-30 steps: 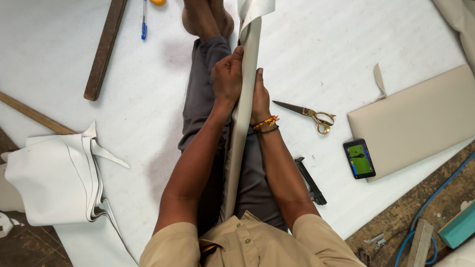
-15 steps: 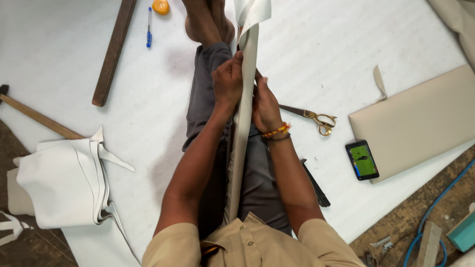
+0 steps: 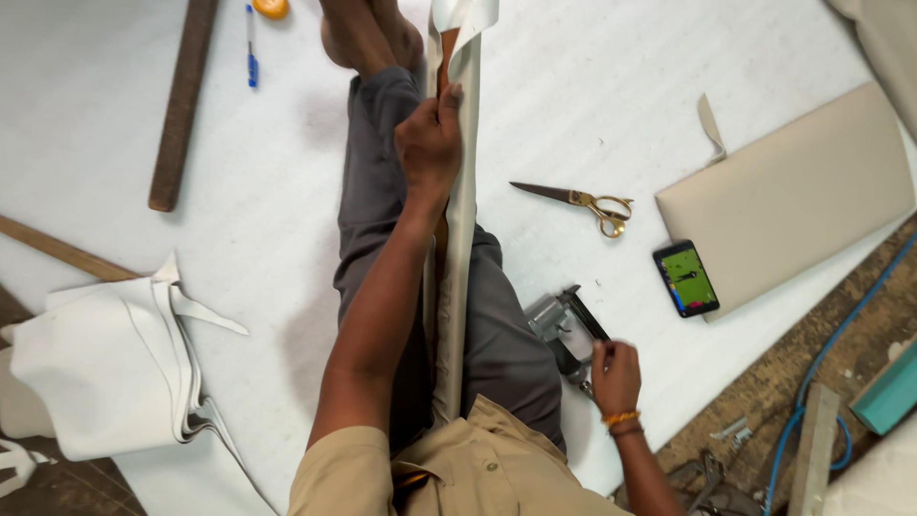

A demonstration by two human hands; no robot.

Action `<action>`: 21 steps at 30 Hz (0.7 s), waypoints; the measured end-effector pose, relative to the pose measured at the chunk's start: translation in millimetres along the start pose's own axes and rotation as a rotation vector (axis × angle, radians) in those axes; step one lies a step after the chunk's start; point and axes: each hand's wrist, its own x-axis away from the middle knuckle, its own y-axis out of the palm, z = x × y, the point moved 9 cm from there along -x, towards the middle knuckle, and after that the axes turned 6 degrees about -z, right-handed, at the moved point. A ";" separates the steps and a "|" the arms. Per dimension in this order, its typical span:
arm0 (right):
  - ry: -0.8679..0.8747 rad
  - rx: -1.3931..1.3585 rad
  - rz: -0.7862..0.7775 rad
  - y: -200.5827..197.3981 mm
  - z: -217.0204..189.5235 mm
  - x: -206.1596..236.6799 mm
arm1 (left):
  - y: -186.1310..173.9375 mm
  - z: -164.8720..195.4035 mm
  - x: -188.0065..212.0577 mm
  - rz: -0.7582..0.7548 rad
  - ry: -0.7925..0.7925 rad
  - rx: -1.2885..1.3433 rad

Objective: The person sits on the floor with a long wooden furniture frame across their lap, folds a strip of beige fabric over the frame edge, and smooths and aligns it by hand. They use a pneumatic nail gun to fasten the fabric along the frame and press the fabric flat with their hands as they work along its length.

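Your left hand (image 3: 430, 134) is closed around a long strip (image 3: 457, 239) covered in cream fabric, which runs down between your legs from your feet toward your chest. The fingers wrap its edge near the far end, thumb side pressed against the fabric. Your right hand (image 3: 614, 375) is off the strip, low on its right, resting on a staple gun (image 3: 564, 330) that lies on the white floor sheet (image 3: 287, 143) beside your thigh. Its fingers curl over the tool's rear end, though you can't quite tell from here whether they grip it or only touch it.

Further right of the strip lie scissors (image 3: 581, 201) with gold handles, then a phone (image 3: 686, 278) with a lit green screen leaning on a beige padded panel (image 3: 793, 191). Left of the strip, a wooden bar (image 3: 181, 105) and a blue pen (image 3: 251, 48) lie on the sheet, and a pile of white fabric (image 3: 105, 363) sits well apart.
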 end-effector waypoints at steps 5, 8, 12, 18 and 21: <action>-0.014 0.158 -0.100 36.5 34.8 74.8 | -1.9 20.5 8.0 0.090 0.183 -0.179; -0.041 0.208 -0.102 46.6 29.2 82.7 | -1.9 26.7 11.7 0.099 0.222 -0.221; 0.041 0.268 -0.215 54.9 26.4 69.2 | -2.7 23.7 12.3 0.109 0.239 -0.275; -0.027 0.234 -0.156 37.1 0.5 56.8 | -5.2 3.3 7.7 0.146 0.210 -0.333; -0.160 0.196 -0.083 33.2 -21.5 54.0 | -2.8 -2.2 7.9 0.159 0.234 -0.331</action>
